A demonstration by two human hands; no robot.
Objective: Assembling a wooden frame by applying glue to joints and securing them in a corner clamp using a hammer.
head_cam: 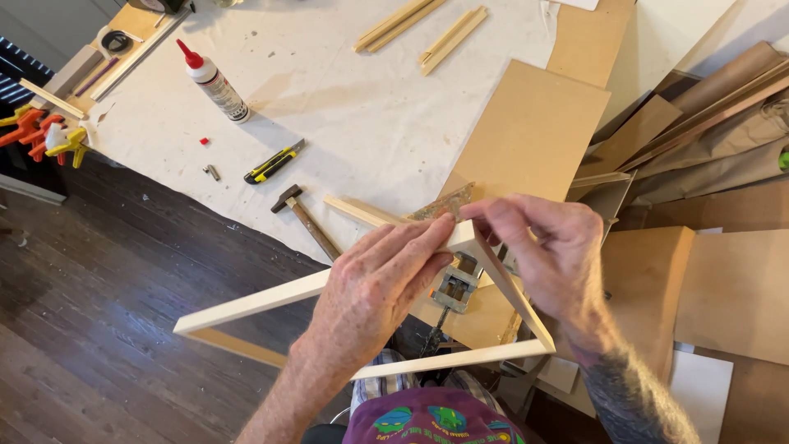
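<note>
Right at the near edge of the desk [362, 115], both hands meet on one mitred corner of a pale wooden frame [246, 302]; the left hand [374, 284] lies over the top of the joint with its fingers [427, 234] curled down and pressed against the wood, and the right hand [551, 247] pinches the same corner from the other side, its fingers closed tight on the moulding; the frame is held above the desk edge and partly out over the dark plank floor [99, 271], one long rail running off to the left and another slanting down to the right. Just beneath the corner sits a metal corner clamp [454, 286], touching or nearly touching the frame, though which I cannot tell. A hammer [306, 220] lies on the white cloth just to the left of the hands, with a yellow-and-black utility knife [274, 163] a little beyond it; farther back stands a glue bottle [215, 82] with a red tip, lying tilted, and a small red cap [204, 141] rests near it. Loose strips of moulding [452, 37] lie at the far end of the desk; a brown board [530, 131] sits just behind the hands, and more boards are stacked to the right. Orange and yellow spring clamps [41, 136] hang at the desk's left corner.
</note>
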